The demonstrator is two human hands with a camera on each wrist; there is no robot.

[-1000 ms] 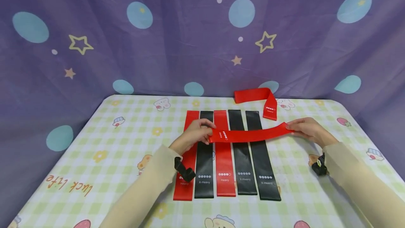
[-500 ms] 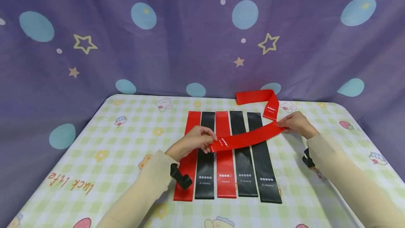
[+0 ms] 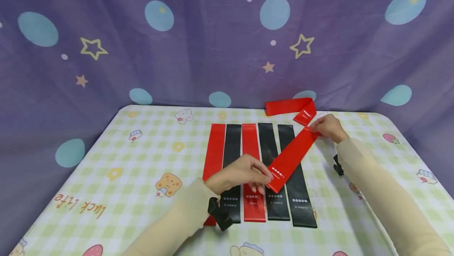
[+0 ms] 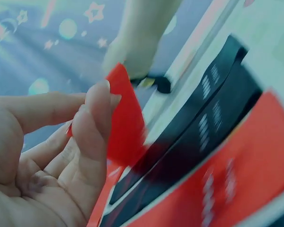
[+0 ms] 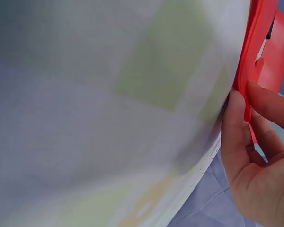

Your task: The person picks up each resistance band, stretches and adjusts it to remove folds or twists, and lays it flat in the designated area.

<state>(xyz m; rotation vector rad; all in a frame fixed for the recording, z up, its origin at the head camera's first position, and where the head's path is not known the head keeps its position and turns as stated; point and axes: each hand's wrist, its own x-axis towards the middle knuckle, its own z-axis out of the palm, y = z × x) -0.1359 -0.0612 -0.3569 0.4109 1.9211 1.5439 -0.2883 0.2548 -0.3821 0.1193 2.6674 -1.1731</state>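
Stretched slantwise between both hands is a red resistance band with "Heavy" printed near its lower end. My left hand pinches that lower end between thumb and fingers; the left wrist view shows the pinched red band up close. At the far upper end, my right hand pinches the other end, and the right wrist view shows thumb and finger on the red band. Beneath lie flat bands in a row: a red band, a black band, another red band and two more black bands.
Behind my right hand, a folded red band lies near the table's back edge. A checked cloth with cartoon prints covers the table. A purple curtain with stars and ovals hangs behind it.
The held band has turned from nearly level to a steep slant. My left hand moved right and nearer, my right hand slightly away and left. The folded red band's printed end shifted slightly backward.
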